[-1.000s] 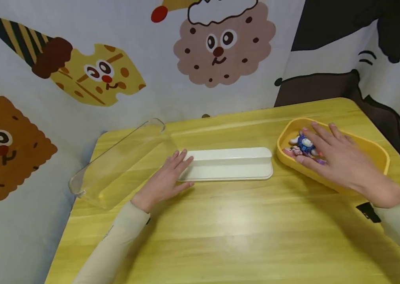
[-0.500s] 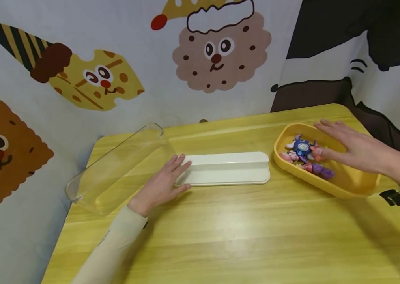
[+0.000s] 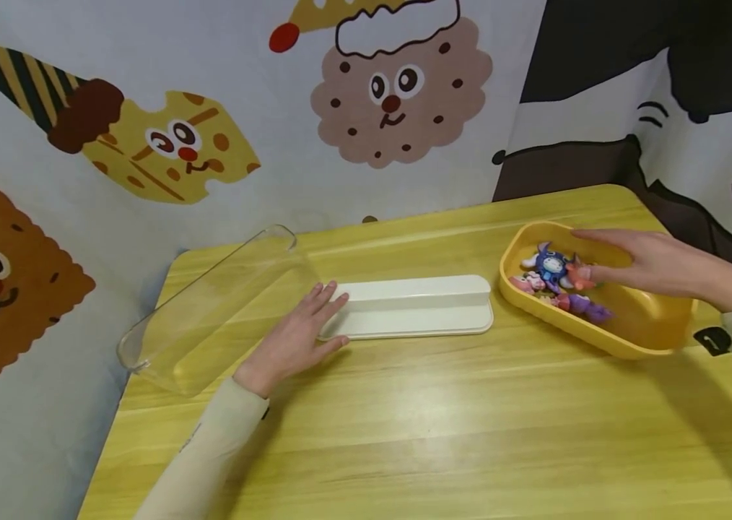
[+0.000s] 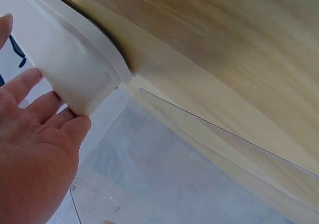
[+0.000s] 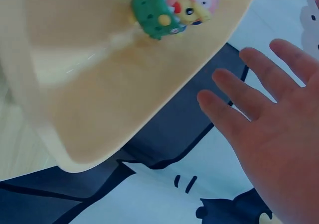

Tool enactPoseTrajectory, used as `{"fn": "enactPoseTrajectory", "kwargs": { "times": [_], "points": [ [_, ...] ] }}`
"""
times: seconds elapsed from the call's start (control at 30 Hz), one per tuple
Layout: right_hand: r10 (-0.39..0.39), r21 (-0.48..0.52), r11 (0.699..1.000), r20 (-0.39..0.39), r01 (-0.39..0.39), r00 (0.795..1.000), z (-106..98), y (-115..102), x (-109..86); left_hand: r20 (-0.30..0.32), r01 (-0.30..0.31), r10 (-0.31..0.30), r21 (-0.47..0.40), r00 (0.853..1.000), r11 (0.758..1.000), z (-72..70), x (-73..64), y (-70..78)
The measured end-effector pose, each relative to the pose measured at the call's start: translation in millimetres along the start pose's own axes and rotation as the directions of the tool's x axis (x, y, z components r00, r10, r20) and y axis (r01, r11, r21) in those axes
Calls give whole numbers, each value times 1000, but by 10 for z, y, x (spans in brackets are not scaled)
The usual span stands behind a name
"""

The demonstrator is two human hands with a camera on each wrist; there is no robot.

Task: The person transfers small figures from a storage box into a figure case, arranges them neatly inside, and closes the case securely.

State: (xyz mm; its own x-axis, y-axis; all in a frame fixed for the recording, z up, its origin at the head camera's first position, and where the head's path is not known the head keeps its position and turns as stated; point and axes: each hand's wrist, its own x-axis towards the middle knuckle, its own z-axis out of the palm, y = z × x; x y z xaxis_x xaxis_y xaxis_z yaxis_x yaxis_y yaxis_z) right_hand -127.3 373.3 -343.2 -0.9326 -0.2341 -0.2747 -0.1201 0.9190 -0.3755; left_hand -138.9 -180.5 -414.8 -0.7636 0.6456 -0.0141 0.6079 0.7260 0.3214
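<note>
My left hand [image 3: 294,336] lies with straight, spread fingers on the left end of a white plastic base [image 3: 418,321] that has a raised strip along its back. In the left wrist view, the fingertips touch the edge of this base [image 4: 65,50]. My right hand [image 3: 671,267] is at the yellow bin [image 3: 652,318], its fingers straight along the far rim and its thumb beside an orange figurine [image 3: 579,274]. Several small figurines lie in the bin, among them a blue one [image 3: 549,266] and a purple one [image 3: 590,309]. A green figurine [image 5: 157,15] shows in the right wrist view.
A clear plastic cover [image 3: 223,310] lies open side up at the table's left, close to my left hand. The wooden table [image 3: 431,426] backs onto a cloth wall [image 3: 288,195] printed with cartoon snacks. A small black piece [image 3: 713,339] sits by my right cuff.
My right hand has shifted right and turned sideways, from over the figurines to the bin's far rim, leaving more figurines in sight. My left hand stays on the white base.
</note>
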Motion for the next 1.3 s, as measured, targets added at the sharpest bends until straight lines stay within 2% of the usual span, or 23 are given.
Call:
{"fn": "enactPoseTrajectory", "kwargs": {
  "times": [0.3, 0.73, 0.97, 1.3],
  "points": [
    [-22, -97, 995, 31, 25, 999, 50, 74, 82, -1, -9, 9, 2, 1000, 1000, -27, -2, 4],
    [-129, -173, 974, 105, 146, 986, 138, 129, 259, -13, -31, 32, 24, 999, 999, -31, 13, -40],
    [-173, -194, 963, 77, 185, 982, 172, 78, 319, -14, -41, 42, 51, 999, 998, -19, 3, -51],
    [-166, -232, 957, 64, 177, 984, 221, 74, 388, -40, -77, 81, 108, 996, 991, -27, -3, -76]
  ]
}}
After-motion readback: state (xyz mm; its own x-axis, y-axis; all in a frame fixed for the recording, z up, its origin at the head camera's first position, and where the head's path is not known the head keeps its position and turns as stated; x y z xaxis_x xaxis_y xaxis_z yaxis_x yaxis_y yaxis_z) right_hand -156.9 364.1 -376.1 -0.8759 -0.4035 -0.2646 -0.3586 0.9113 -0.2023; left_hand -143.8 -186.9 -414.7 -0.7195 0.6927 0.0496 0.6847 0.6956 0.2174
